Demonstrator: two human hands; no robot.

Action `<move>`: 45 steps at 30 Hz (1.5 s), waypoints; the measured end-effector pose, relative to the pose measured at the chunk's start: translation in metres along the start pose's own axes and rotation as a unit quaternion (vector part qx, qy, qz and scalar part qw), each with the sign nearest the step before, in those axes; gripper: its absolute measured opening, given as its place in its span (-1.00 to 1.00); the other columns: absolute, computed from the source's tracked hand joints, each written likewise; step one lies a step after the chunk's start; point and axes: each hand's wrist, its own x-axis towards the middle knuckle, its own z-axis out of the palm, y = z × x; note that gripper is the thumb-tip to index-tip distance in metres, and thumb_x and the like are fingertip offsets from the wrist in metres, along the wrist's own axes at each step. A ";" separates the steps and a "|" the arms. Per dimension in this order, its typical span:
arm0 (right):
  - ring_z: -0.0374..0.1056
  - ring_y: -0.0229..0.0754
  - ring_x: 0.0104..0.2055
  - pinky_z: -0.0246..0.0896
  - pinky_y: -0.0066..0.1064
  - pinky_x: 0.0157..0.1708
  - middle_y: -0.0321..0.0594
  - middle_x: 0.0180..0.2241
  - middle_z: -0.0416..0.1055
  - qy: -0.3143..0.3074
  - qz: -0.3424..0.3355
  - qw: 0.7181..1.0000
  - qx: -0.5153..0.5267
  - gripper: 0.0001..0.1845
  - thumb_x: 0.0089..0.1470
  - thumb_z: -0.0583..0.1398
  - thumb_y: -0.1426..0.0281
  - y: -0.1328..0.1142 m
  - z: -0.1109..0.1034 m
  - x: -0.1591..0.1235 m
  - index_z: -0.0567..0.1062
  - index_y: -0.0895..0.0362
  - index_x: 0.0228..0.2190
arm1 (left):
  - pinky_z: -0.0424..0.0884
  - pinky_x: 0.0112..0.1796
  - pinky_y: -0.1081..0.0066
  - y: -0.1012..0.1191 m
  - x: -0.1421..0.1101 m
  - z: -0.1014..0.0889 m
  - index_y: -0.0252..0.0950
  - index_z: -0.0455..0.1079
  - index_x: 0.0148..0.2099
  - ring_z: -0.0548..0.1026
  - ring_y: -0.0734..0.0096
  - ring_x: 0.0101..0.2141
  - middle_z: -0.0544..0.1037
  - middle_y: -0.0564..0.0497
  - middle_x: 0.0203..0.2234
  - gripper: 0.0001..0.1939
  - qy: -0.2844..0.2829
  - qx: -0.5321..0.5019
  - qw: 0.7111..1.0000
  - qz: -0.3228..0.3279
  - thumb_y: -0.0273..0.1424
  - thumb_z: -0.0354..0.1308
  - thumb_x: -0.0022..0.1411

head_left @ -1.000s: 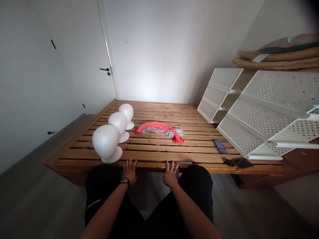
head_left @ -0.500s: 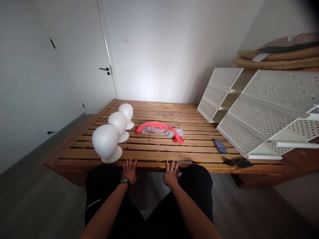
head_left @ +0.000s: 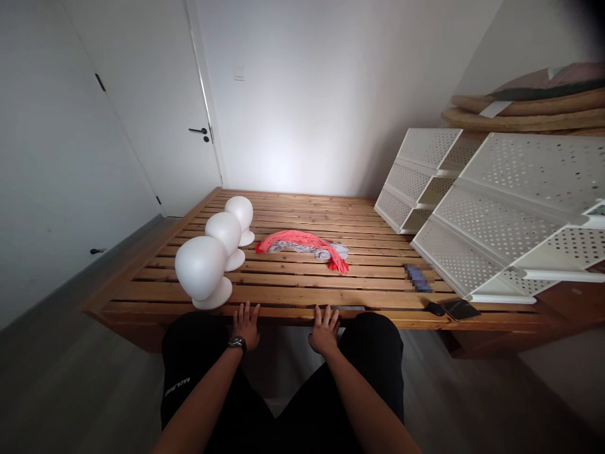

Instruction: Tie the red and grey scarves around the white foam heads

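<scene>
Resting step, I judged: left hand [head_left: 245, 328] and right hand [head_left: 324, 331] lay spread, empty, on the slatted frame [head_left: 283, 295]; any reach required lifting.

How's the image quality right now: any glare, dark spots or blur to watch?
Head view: the wall is brightest mid-frame; a dark smudge clouds the top right corner; pixelation obscures the bluish item; the black trousers lose detail; left hand and right hand look reasonably sharp.
</scene>
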 end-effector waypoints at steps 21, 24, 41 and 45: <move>-0.72 0.43 0.44 -0.58 0.15 0.32 0.04 0.47 -0.56 -0.013 0.002 1.000 0.011 0.14 -0.03 0.27 0.23 0.001 0.002 0.003 -0.21 -0.01 0.42 | -0.32 0.34 -0.07 0.001 -0.001 -0.003 -0.21 -0.06 0.50 -0.24 -0.17 0.44 -0.18 -0.26 0.47 0.05 0.003 -0.003 1.000 0.005 -0.38 0.30 0.02; -0.73 0.43 0.44 -0.59 0.15 0.32 0.04 0.47 -0.55 -0.011 0.000 1.000 0.009 0.15 -0.03 0.27 0.22 0.002 0.003 0.004 -0.21 -0.01 0.42 | -0.33 0.34 -0.07 0.000 -0.001 -0.001 -0.20 -0.06 0.49 -0.24 -0.16 0.44 -0.17 -0.25 0.47 0.04 0.004 -0.005 1.000 0.006 -0.37 0.30 0.02; -0.72 0.43 0.44 -0.55 0.19 0.31 0.01 0.47 -0.54 -0.005 0.000 1.000 0.006 0.13 -0.02 0.26 0.25 0.001 0.003 0.003 -0.22 -0.01 0.42 | -0.33 0.35 -0.06 0.000 0.000 -0.001 -0.20 -0.07 0.50 -0.26 -0.16 0.44 -0.19 -0.24 0.47 0.05 -0.004 -0.007 1.000 0.000 -0.39 0.30 0.02; -0.71 0.43 0.44 -0.57 0.17 0.31 0.04 0.47 -0.57 -0.010 -0.001 1.000 0.008 0.13 -0.02 0.25 0.26 0.002 0.002 0.003 -0.23 0.00 0.42 | -0.34 0.35 -0.06 0.000 0.001 0.000 -0.20 -0.07 0.50 -0.27 -0.14 0.44 -0.20 -0.24 0.47 0.05 -0.003 -0.011 1.000 -0.001 -0.40 0.29 0.02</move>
